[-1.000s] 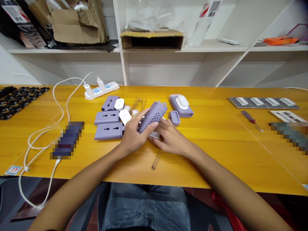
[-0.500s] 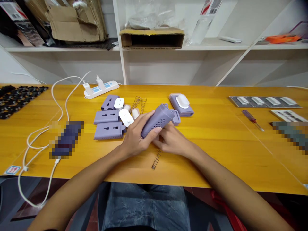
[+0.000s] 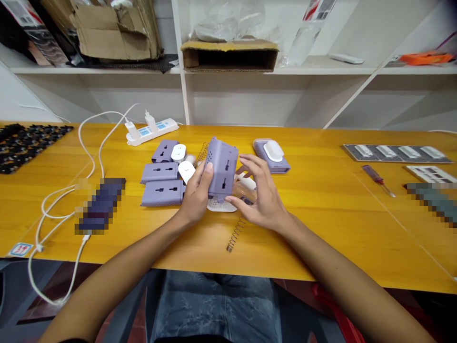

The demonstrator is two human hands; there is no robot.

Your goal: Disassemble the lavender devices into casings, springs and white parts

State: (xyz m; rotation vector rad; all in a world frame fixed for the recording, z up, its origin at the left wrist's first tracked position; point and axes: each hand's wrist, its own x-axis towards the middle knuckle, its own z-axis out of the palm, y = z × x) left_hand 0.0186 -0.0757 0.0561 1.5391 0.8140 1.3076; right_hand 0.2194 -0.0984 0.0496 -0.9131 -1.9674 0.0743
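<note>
My left hand [image 3: 197,193] grips a purple plastic housing [image 3: 224,164], tilted up, with keyhole slots facing me and small round holes along its left side. Fingers spread and curved, my right hand [image 3: 262,195] is at the housing's right side; its thumb tip is close to the lower corner, and I cannot tell if it touches. Beneath the housing lies a white perforated piece [image 3: 222,206], partly hidden. A coil spring [image 3: 235,234] lies on the table below my hands. More purple housings [image 3: 163,193] and a white oval piece [image 3: 186,171] lie to the left.
Behind my hands, a purple housing with a white top [image 3: 273,151] sits on the table [image 3: 314,228]. A power strip [image 3: 153,132], a charging cable [image 3: 41,214] and a blurred phone [image 3: 100,205] are left. On the right are a screwdriver [image 3: 378,180] and a metal strip [image 3: 396,153].
The housing has turned from its holed side to its slotted face and stands more upright. My right hand has come out from beneath it to its right side, with fingers spread.
</note>
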